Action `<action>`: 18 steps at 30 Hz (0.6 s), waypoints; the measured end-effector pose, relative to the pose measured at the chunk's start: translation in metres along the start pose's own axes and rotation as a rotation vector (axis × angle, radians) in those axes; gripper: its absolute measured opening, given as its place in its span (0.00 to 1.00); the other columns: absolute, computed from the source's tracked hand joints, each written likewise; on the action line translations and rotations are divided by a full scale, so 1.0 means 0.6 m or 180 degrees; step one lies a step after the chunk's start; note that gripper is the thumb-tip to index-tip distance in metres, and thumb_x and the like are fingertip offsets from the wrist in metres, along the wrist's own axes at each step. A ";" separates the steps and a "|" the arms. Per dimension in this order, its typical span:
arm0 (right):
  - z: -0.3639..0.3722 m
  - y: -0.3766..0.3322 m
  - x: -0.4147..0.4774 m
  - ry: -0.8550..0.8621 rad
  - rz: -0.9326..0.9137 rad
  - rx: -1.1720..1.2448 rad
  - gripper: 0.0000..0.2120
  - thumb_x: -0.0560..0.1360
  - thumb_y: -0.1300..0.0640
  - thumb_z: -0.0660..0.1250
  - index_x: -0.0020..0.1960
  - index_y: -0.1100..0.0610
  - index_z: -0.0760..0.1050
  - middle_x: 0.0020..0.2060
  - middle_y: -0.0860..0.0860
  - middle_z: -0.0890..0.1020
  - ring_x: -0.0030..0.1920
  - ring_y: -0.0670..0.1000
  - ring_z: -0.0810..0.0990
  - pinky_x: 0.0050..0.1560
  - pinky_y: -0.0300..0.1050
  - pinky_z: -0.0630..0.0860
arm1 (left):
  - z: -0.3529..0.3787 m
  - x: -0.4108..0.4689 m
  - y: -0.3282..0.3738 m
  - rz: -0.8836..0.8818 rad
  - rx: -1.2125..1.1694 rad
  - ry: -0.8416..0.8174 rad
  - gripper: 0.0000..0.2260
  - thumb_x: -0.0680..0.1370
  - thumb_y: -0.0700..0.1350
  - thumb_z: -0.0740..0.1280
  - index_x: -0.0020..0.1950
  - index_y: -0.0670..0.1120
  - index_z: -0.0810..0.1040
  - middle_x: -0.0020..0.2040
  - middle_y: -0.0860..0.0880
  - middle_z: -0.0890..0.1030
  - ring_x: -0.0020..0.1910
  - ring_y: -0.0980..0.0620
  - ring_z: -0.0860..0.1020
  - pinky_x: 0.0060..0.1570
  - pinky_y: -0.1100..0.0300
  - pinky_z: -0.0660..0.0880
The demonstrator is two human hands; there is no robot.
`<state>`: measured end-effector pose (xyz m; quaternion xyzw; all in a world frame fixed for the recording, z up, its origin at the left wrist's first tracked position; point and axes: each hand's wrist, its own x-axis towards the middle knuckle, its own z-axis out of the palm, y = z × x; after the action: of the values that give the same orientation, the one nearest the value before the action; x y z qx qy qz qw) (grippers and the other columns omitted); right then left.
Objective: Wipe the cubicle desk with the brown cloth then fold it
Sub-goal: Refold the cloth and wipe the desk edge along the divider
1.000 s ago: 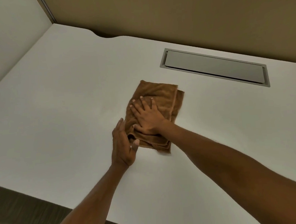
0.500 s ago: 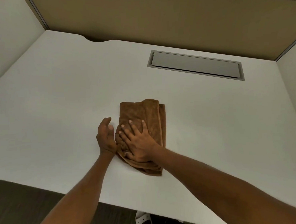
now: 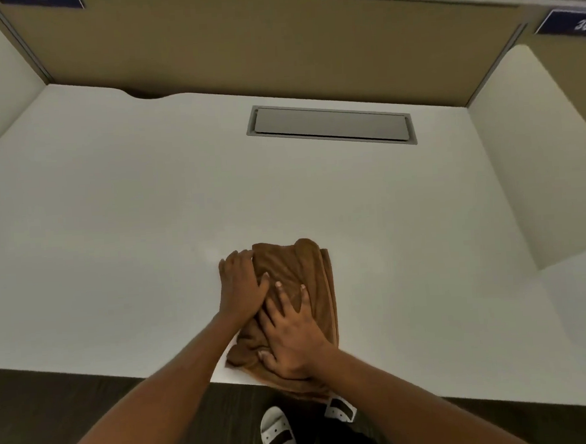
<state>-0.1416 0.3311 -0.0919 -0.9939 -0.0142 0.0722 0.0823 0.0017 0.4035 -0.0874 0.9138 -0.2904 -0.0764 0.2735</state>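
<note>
The brown cloth (image 3: pixel 304 269) lies bunched and roughly folded on the white cubicle desk (image 3: pixel 147 213), right at the desk's front edge, with its near end hanging slightly over it. My right hand (image 3: pixel 291 335) presses flat on the cloth's near half, fingers spread. My left hand (image 3: pixel 238 283) rests on the cloth's left edge, fingers curled over the fabric, thumb against the cloth's top.
A grey cable hatch (image 3: pixel 330 125) is set into the desk near the back. Tan partition walls (image 3: pixel 257 52) enclose the desk at the back and both sides. Below the front edge are dark floor and white sandals (image 3: pixel 277 432).
Both hands have dragged the cloth toward me to the desk's front edge. My left hand has moved from beside the cloth onto its left edge.
</note>
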 end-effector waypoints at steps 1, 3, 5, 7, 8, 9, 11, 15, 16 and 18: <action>0.002 0.003 -0.017 0.0004 0.0135 0.0039 0.38 0.74 0.34 0.50 0.77 0.54 0.51 0.77 0.58 0.56 0.76 0.65 0.47 0.67 0.78 0.43 | 0.008 -0.003 0.013 0.0066 -0.0003 -0.0124 0.23 0.76 0.48 0.66 0.67 0.40 0.68 0.65 0.40 0.74 0.68 0.40 0.66 0.70 0.42 0.62; 0.007 0.009 -0.053 0.0010 0.0440 0.0112 0.38 0.75 0.33 0.50 0.77 0.55 0.51 0.77 0.58 0.55 0.77 0.64 0.46 0.67 0.77 0.45 | 0.023 -0.012 0.041 0.0244 0.0000 -0.0352 0.23 0.77 0.51 0.65 0.68 0.41 0.67 0.67 0.41 0.72 0.71 0.41 0.63 0.70 0.45 0.64; 0.009 0.019 -0.083 0.0015 0.0764 0.0155 0.39 0.75 0.32 0.48 0.78 0.54 0.51 0.78 0.57 0.55 0.77 0.64 0.45 0.67 0.77 0.43 | 0.038 -0.019 0.070 0.0536 0.0060 -0.0474 0.24 0.77 0.53 0.64 0.69 0.43 0.66 0.68 0.43 0.72 0.72 0.41 0.61 0.69 0.46 0.65; 0.009 0.033 -0.107 -0.0018 0.1151 0.0209 0.40 0.75 0.31 0.45 0.78 0.53 0.48 0.78 0.56 0.51 0.77 0.63 0.44 0.68 0.75 0.38 | 0.053 -0.024 0.099 0.0897 0.0274 -0.0554 0.25 0.77 0.55 0.62 0.69 0.42 0.67 0.69 0.42 0.72 0.72 0.41 0.61 0.70 0.45 0.64; 0.009 0.045 -0.118 -0.0043 0.1385 0.0237 0.41 0.74 0.30 0.43 0.79 0.53 0.45 0.79 0.55 0.48 0.77 0.63 0.43 0.68 0.74 0.35 | 0.060 -0.026 0.114 0.1078 0.0424 -0.0582 0.26 0.78 0.56 0.61 0.70 0.42 0.67 0.70 0.42 0.71 0.73 0.40 0.61 0.71 0.45 0.62; 0.009 0.059 -0.128 -0.0071 0.1619 0.0240 0.41 0.73 0.29 0.41 0.79 0.52 0.43 0.78 0.55 0.45 0.77 0.63 0.41 0.67 0.73 0.32 | 0.066 -0.028 0.128 0.1239 0.0567 -0.0606 0.26 0.78 0.56 0.59 0.70 0.41 0.67 0.70 0.41 0.71 0.73 0.40 0.61 0.72 0.45 0.60; 0.005 0.092 -0.144 -0.0143 0.1989 0.0193 0.42 0.73 0.28 0.39 0.79 0.52 0.40 0.78 0.55 0.41 0.76 0.63 0.36 0.67 0.73 0.30 | 0.076 -0.032 0.151 0.1439 0.0779 -0.0647 0.26 0.79 0.56 0.57 0.70 0.40 0.67 0.70 0.40 0.71 0.73 0.40 0.61 0.73 0.46 0.59; -0.016 0.157 -0.149 -0.0231 0.2374 0.0160 0.44 0.71 0.28 0.37 0.78 0.53 0.40 0.78 0.56 0.41 0.76 0.63 0.36 0.66 0.74 0.33 | 0.081 -0.033 0.180 0.1415 0.1022 -0.0776 0.23 0.79 0.56 0.54 0.61 0.42 0.75 0.64 0.42 0.76 0.69 0.40 0.66 0.66 0.49 0.67; -0.020 0.167 -0.145 -0.0266 0.2383 0.0171 0.44 0.70 0.28 0.37 0.78 0.53 0.40 0.78 0.56 0.42 0.76 0.63 0.38 0.67 0.75 0.35 | 0.080 -0.032 0.186 0.1366 0.1055 -0.0787 0.22 0.78 0.57 0.54 0.57 0.42 0.77 0.60 0.43 0.78 0.65 0.41 0.68 0.61 0.50 0.69; -0.029 0.182 -0.135 -0.0345 0.2319 0.0191 0.43 0.70 0.28 0.38 0.78 0.52 0.42 0.79 0.55 0.44 0.77 0.63 0.42 0.67 0.75 0.40 | 0.079 -0.031 0.199 0.1244 0.1086 -0.0779 0.22 0.78 0.58 0.52 0.49 0.44 0.78 0.50 0.45 0.79 0.54 0.44 0.72 0.50 0.51 0.70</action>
<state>-0.2175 0.2172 -0.0817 -0.9256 0.3384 0.1496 0.0793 -0.0858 0.3110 -0.0628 0.8573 -0.5006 -0.0819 0.0883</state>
